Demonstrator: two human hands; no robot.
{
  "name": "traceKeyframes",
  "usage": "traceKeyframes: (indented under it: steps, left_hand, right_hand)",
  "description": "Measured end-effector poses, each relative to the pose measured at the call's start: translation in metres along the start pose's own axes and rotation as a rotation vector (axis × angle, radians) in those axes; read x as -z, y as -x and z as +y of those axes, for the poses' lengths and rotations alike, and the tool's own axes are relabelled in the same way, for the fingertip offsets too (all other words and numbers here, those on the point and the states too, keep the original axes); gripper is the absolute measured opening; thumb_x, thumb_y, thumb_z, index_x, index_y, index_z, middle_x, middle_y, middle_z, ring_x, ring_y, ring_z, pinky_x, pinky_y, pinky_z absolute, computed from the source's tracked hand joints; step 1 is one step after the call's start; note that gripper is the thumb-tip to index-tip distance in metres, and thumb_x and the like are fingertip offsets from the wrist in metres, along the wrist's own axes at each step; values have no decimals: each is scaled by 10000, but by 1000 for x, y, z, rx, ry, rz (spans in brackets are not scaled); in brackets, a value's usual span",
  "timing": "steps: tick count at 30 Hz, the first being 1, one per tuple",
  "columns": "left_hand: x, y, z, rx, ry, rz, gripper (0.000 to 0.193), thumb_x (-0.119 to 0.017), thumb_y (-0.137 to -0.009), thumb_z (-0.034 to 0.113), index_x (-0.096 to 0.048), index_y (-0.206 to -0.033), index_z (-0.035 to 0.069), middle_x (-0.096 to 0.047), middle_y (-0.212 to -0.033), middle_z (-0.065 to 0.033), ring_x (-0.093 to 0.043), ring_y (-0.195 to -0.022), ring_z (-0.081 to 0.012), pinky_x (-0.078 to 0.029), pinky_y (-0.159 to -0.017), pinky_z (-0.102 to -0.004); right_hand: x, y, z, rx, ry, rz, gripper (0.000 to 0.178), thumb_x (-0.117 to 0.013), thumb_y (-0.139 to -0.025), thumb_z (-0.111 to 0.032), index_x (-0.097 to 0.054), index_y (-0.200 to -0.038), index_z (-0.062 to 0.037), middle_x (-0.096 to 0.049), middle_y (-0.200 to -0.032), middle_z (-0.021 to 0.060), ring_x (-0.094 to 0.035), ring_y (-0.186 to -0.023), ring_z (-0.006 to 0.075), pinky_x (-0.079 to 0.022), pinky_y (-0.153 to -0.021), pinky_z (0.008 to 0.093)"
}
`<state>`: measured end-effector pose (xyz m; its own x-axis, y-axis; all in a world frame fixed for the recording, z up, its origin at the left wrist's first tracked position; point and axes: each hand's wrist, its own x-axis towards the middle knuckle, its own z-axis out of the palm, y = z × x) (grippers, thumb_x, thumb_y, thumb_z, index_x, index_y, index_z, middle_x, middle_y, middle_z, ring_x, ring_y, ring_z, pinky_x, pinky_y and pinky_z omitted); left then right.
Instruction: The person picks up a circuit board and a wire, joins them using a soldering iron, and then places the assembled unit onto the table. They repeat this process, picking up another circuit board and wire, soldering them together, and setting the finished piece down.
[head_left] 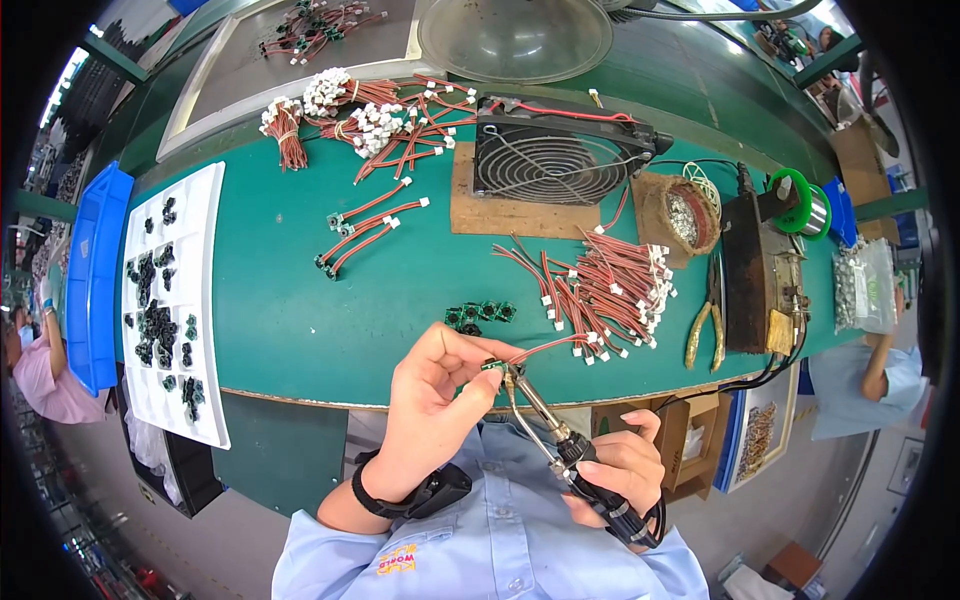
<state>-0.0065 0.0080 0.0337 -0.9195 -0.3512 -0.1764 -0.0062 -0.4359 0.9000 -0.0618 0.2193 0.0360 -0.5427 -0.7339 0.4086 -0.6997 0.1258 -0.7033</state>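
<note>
Soldering underway at bench (300, 330) front edge: left hand (435, 400) pinches small green board (493, 366); right hand (620, 470) grips soldering iron (540, 410), tip touching it. Finished leads (365, 230) lie toward back left; bare wires (605, 295) and boards (480, 313) remain.

Clear plastic bag (866, 285), bench's right end

One fan (555, 150), one solder spool (803, 208), one pair of pliers (708, 322), two trays (215, 215).
</note>
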Motion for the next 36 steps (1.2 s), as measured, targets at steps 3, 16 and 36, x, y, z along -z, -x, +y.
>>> traceKeyframes:
  steps: [3, 16, 36]
  left_hand:
    - [-3, 0, -2, -23, -13, 25, 112, -512, -811, -43, -441, -865, 25, -609, -989, -180, -584, -894, -168, -476, -752, -283]
    - [-2, 0, 0, -39, -21, 11, 138, -517, -818, -62, -433, -882, 28, -608, -1004, -177, -578, -968, -185, -461, -803, -298]
    - [-6, 0, -2, -91, -105, 42, 120, -534, -806, -26, -442, -848, 37, -616, -991, -190, -589, -906, -176, -464, -798, -299]
  right_hand:
    - [0, -1, -1, -16, -18, 0, 346, -732, -658, -249, -576, -951, -149, -556, -610, 5, -582, -588, 183, -341, -841, 429]
    - [-1, 2, 2, 6, -15, 8, 376, -730, -658, -259, -566, -979, -149, -559, -615, 10, -579, -586, 186, -342, -838, 430]
    - [8, 3, -2, -41, -76, 9, 426, -786, -567, -195, -630, -961, -150, -592, -726, 2, -594, -672, 153, -338, -844, 386]
